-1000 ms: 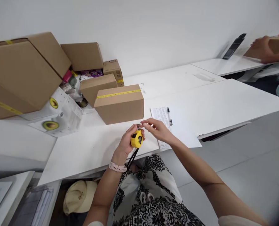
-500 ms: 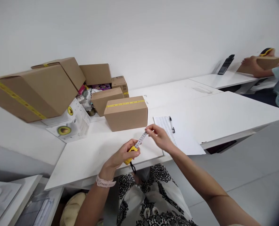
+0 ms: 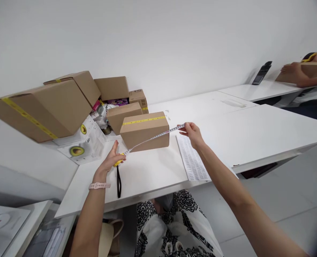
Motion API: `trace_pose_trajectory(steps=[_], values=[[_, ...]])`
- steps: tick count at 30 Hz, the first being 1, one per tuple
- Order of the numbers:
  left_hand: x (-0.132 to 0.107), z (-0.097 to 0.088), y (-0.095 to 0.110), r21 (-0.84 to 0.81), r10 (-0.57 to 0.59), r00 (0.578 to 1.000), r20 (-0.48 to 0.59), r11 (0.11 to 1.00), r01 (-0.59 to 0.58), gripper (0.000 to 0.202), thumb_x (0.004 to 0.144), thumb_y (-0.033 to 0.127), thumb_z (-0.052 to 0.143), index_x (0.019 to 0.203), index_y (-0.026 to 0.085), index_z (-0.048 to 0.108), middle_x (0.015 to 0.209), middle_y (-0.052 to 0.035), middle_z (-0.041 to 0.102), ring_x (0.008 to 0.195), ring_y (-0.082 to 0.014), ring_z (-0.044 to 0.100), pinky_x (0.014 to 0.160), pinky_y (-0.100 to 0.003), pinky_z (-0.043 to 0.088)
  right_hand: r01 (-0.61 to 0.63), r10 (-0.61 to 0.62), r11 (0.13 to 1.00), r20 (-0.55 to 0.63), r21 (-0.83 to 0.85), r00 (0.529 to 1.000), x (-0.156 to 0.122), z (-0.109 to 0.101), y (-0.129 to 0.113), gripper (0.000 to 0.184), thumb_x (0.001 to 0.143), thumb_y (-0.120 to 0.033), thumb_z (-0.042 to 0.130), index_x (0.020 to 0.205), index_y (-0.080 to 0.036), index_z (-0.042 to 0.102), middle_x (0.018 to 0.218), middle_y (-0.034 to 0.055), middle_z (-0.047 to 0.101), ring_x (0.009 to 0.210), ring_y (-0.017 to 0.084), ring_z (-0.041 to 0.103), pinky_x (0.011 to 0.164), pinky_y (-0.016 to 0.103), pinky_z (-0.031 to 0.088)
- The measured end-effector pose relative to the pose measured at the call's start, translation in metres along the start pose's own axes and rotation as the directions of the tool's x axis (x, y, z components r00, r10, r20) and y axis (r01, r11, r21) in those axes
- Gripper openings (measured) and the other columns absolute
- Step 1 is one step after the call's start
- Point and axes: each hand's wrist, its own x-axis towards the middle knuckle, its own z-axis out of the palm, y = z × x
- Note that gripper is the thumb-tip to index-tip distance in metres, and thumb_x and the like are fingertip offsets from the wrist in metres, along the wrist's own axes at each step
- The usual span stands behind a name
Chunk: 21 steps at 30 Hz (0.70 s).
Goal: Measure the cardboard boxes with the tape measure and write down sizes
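My left hand [image 3: 110, 157] is holding the tape measure [image 3: 118, 163] at the left part of the table [image 3: 153, 175]. Its strip [image 3: 158, 136] is going across in front of the near box [image 3: 147, 138] to my right hand [image 3: 192, 134], which is staying right of that box, by the far end of the paper [image 3: 192, 160]. Another box [image 3: 115, 123] is standing behind, to the left. Further left, a top box [image 3: 64, 110] is sitting on a bottom box [image 3: 94, 150]. Far right, a bottle [image 3: 262, 73] is standing left of another person's hand [image 3: 291, 68].
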Motion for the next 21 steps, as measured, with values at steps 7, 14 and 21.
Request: trace_pose_trajectory(steps=[7,14,21], values=[[0.014,0.013,0.014,-0.028,0.001,0.955,0.298,1.0,0.007,0.107,0.071,0.026,0.077,0.162,0.031,0.022,0.169,-0.0206,0.016,0.071,-0.0112,0.068,0.061,-0.025,0.055,0.034,-0.031,0.998,0.07,-0.047,0.997,0.002,0.026,0.034,0.036,0.088,-0.059,0.059,0.088,-0.024,0.052,0.113,0.0061,0.071,0.107,0.019,0.066,0.094,0.039,0.054],[-0.021,-0.001,0.064,0.02,-0.198,0.957,0.213,0.98,0.199,0.087,0.06,0.039,0.088,0.14,0.024,0.059,0.142,-0.0134,0.062,0.078,-0.0237,0.072,0.064,-0.033,0.061,0.202,-0.203,0.788,0.063,-0.582,0.977,-0.016,0.025,-0.051,0.024,0.096,-0.046,0.045,0.089,-0.025,0.054,0.094,0.0024,0.07,0.089,0.022,0.063,0.087,0.04,0.05],[-0.016,-0.007,0.1,0.046,-0.231,0.941,0.245,0.973,0.227,0.05,0.065,0.033,0.086,0.113,0.028,0.073,0.096,0.0,0.078,0.071,-0.0195,0.069,0.063,-0.03,0.058,0.115,-0.032,0.626,0.122,-0.772,0.992,0.008,0.033,-0.068,0.024,0.096,-0.041,0.045,0.083,-0.022,0.053,0.094,0.0085,0.068,0.085,0.024,0.059,0.083,0.039,0.046]])
